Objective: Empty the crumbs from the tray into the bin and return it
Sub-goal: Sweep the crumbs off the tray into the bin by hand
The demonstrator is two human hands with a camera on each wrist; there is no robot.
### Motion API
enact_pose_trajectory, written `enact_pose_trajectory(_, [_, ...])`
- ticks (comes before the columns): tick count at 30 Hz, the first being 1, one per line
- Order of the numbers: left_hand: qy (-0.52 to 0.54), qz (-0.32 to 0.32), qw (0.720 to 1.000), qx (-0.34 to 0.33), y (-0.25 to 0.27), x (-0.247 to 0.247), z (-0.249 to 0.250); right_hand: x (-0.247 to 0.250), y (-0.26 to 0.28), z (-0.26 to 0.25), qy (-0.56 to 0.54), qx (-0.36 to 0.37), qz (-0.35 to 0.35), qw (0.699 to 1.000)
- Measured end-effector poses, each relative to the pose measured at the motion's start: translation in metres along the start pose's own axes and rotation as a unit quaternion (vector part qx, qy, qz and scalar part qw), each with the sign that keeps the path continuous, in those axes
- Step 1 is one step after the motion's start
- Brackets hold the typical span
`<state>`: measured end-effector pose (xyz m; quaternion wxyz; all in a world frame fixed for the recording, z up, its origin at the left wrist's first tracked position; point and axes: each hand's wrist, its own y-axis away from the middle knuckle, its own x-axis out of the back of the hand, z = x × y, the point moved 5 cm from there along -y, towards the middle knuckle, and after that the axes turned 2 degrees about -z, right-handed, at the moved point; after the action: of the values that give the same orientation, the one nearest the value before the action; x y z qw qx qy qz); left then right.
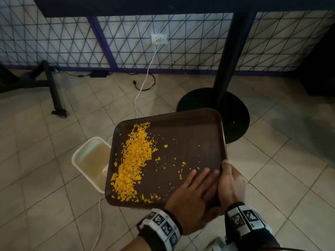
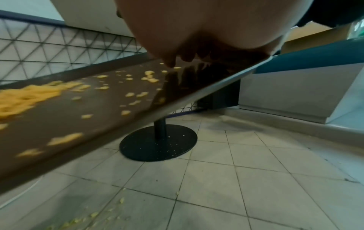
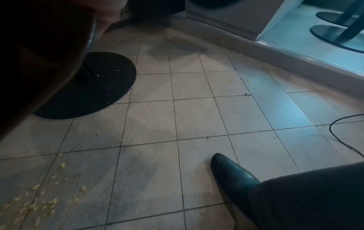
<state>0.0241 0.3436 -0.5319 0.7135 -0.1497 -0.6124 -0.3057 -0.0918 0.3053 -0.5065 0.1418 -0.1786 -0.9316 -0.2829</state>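
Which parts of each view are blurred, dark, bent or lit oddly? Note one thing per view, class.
Head view: sharp on the crumbs, but the wall grid bows near the edges. Left wrist view: the tray is close and smeared, its crumbs soft; the left hand fills the top. Right wrist view: the tray's underside is a dark mass at left, and bluish light falls on the floor tiles.

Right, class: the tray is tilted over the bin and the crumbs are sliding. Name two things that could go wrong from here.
1. The crumbs are heaped along the whole lower edge of the tray, which looks longer than the bin is wide, so some may miss; crumbs already lie on the floor.
2. Only the right hand grips the rim; the left hand lies flat, so the tray could slip.
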Motion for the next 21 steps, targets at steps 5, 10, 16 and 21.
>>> enact_pose_trajectory(5, [-0.013,0.020,0.994,0.103,0.019,-0.015,-0.041,0.004,-0.003,0.001,0.012,0.005,0.008,1.000])
enact_pose_trajectory(10, [0.011,0.002,0.969,0.246,0.071,-0.024,-0.098,0.001,0.000,-0.004,0.011,0.008,0.006,1.000])
enact_pose_trajectory(16, [0.016,0.017,0.995,0.097,0.004,0.008,-0.033,-0.002,0.004,0.001,0.007,-0.009,0.003,1.000])
enact_pose_trajectory(21, [-0.003,0.022,0.997,0.077,-0.040,0.019,-0.029,-0.001,0.004,-0.001,0.013,0.000,0.001,1.000])
